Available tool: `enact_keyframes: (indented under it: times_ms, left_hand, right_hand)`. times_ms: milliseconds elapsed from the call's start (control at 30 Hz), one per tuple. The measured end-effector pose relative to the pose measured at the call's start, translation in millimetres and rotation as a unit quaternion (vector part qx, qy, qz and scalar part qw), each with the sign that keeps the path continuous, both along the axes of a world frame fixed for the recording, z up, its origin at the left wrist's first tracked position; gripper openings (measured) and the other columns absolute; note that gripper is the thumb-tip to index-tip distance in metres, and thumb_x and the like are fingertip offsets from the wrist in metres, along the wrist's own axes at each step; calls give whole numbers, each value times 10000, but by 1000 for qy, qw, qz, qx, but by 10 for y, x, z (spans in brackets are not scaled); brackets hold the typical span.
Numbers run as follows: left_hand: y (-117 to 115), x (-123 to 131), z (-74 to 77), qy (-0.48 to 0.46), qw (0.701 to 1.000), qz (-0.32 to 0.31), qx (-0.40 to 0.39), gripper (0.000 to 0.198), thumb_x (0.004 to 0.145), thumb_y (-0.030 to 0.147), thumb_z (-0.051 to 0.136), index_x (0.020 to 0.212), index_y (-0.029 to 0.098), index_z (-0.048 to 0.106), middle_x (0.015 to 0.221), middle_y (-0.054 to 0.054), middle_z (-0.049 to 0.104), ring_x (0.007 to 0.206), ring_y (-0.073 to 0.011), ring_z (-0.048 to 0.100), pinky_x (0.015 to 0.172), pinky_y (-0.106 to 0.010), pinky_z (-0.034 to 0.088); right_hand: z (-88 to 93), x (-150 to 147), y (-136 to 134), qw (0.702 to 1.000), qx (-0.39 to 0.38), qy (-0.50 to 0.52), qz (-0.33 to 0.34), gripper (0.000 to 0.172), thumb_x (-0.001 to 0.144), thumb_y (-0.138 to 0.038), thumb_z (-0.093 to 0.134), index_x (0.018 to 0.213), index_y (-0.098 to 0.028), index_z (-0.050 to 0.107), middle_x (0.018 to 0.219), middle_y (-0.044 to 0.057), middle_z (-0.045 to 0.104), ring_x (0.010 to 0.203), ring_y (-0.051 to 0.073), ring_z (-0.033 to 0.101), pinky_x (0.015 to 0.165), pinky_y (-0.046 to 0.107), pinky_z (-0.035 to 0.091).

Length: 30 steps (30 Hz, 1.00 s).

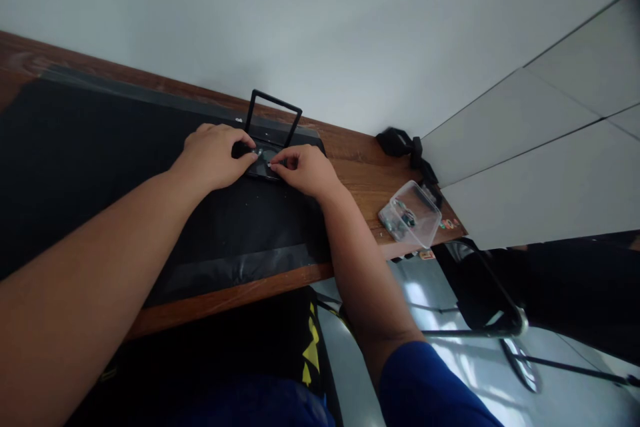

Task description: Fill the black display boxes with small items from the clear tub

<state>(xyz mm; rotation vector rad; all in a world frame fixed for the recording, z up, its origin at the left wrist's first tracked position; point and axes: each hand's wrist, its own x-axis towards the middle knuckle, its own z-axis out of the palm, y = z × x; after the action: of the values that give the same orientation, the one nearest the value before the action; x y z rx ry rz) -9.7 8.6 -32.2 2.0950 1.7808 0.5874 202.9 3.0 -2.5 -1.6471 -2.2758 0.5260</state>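
A small black hinged case (263, 175) lies on the black mat, its lid frame (277, 101) standing upright behind it. Something round and pale (269, 155) shows inside the base, partly covered by fingers. My left hand (213, 153) is at the case's left side, with thumb and forefinger pinched over a tiny shiny bit. From the right, my right hand (309, 170) reaches over the base, its thumb and forefinger closed on a small pale bit. Both bits are too small to name.
The black mat (90, 147) is taped to a wooden table (350, 167) against a white wall. To the right are an open clear plastic box (423, 213) with small items, black objects (395, 141) and small coloured rings (449, 223). A metal-framed chair (475, 332) stands beyond the table edge.
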Motion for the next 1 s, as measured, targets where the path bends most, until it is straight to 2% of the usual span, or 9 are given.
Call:
enact_keyframes:
  times_ms: [100,300,500,700,767,867,1000]
  left_hand:
    - [1,-8,-4,6,1000,-5,-1,469,938,517,620,1289,288,831,1477,-113,746,1472,-468,566,1223,-621,473]
    - [19,-24,-38,7,1000,-5,0,461,938,554,626,1282,323,828,1468,-78,751,1478,-439,567,1228,-580,484]
    - [19,-12,-29,19,1000,-5,5,443,947,531,615,1282,326,819,1462,-83,753,1471,-442,575,1225,-603,488]
    - [-2,0,9,10,1000,-2,-1,476,943,533,612,1296,290,821,1447,-116,756,1466,-469,571,1220,-626,482]
    - [-9,2,20,12,1000,-1,-4,474,951,534,605,1297,291,817,1448,-115,755,1469,-465,569,1219,-621,483]
    - [-14,3,31,10,1000,-2,-10,463,949,520,616,1297,292,820,1476,-111,741,1478,-467,560,1222,-617,479]
    - [-3,-3,22,-3,1000,3,-15,447,937,520,643,1294,321,825,1489,-85,734,1503,-452,540,1252,-589,454]
  right_hand:
    - [-1,-16,1,1000,-3,9,3,204,950,-299,780,1089,-202,894,783,27,701,717,157,559,681,324,371]
    - [-47,-1,24,999,-2,38,-11,152,930,-305,794,978,-174,855,785,14,685,711,144,551,663,312,354]
    - [-77,-75,31,997,2,47,-61,249,939,-435,817,926,-186,815,797,23,698,722,159,577,664,318,369]
    - [-43,-79,21,995,17,61,-74,309,1016,-420,709,814,-191,761,757,28,689,724,172,586,668,326,364]
    - [-36,-53,29,995,23,68,-71,279,1023,-390,684,851,-189,773,759,19,680,717,166,579,673,321,368]
    - [-54,-20,52,996,23,70,-48,163,986,-302,704,1015,-187,816,775,-1,669,712,158,573,681,311,381]
    - [-123,4,88,997,20,71,13,281,962,-219,706,1213,-203,832,762,-20,642,712,152,565,699,302,399]
